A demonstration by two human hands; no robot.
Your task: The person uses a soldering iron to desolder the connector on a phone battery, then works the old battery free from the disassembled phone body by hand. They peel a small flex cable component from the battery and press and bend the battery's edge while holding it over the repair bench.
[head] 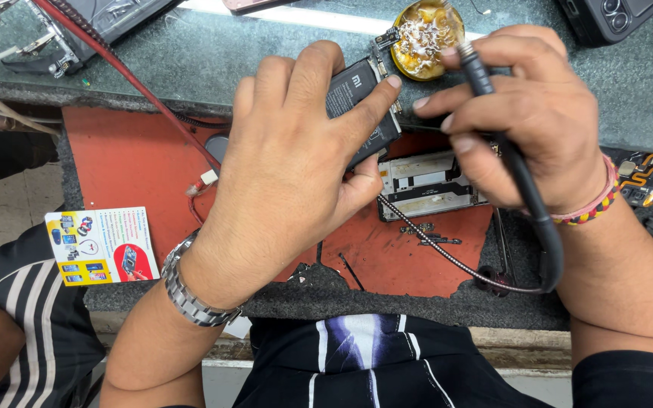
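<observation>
My left hand (289, 166) grips a flat black phone battery (357, 102), held tilted above the red work mat (137, 162). My right hand (534, 113) holds a black soldering iron (485, 79) like a pen, its tip near the battery's top edge and a small circuit strip. The iron's black cable (546, 234) loops down past my wrist. Under my hands lies an opened phone frame (428, 185) with metal shields showing.
A round tin of flux or solder paste (426, 34) sits behind the hands on the green counter. A braided metal cable (432, 245), small loose parts, a red wire (115, 64), a printed card (100, 245) and another phone (614, 17) lie about. Another person's striped sleeve (32, 332) is at left.
</observation>
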